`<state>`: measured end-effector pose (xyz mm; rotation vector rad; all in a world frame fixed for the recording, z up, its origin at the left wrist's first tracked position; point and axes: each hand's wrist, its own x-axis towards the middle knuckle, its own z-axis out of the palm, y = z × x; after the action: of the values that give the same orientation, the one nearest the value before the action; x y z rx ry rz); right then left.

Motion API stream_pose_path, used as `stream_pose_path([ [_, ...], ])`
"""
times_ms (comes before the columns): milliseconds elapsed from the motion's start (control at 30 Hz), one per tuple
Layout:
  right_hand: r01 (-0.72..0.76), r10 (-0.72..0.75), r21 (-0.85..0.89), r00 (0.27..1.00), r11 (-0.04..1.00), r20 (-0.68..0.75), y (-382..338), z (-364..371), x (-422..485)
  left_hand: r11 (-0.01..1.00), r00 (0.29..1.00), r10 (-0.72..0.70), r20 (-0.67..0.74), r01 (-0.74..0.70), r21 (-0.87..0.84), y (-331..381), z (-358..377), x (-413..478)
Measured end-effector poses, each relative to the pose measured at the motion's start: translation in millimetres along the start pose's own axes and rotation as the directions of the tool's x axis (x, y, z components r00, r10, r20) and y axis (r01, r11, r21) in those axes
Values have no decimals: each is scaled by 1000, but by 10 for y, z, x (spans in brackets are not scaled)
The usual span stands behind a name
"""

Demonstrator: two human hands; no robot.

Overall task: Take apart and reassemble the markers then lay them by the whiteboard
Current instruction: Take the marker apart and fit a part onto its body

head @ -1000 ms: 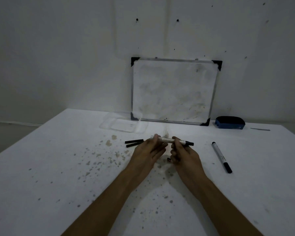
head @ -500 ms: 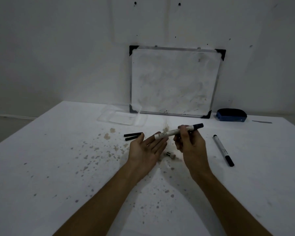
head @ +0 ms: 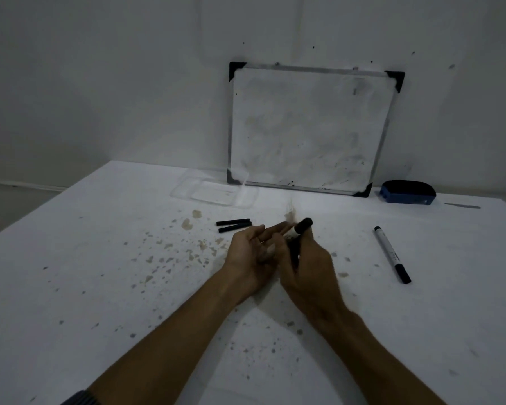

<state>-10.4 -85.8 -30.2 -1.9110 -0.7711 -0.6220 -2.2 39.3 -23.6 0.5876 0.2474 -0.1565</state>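
So right hand [head: 304,264] is clamped on the marker [head: 300,229], long axis running 6-to-12, black end up. Left hand [head: 254,249] is open-palmed at its 9 o'clock, touching. Whiteboard [head: 304,127] sits at 12.

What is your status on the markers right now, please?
Right hand shut on marker; left hand open beside it. Second marker lying on table. Nothing blocking whiteboard.
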Motion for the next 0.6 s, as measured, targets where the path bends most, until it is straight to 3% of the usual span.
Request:
stream_pose_path([
  [133, -105, 137, 165, 972, 981, -193, 28, -136, 164, 995, 998, 32, 47, -37, 88, 39, -2, -11],
  [267, -271, 322, 217, 914, 938, -246, 84, -237, 177, 934, 995, 42, 87, -70, 350, 46, -29, 4],
  [400, -426, 520, 381, 833, 820, -189, 183, -324, 252, 828, 983, 123, 133, -176, 532, 77, -73, 26],
  [600, -541, 732, 658, 681, 523, -22, 331, -537, 337, 525, 937, 257, 238, -342, 780, 200, -216, -18],
])
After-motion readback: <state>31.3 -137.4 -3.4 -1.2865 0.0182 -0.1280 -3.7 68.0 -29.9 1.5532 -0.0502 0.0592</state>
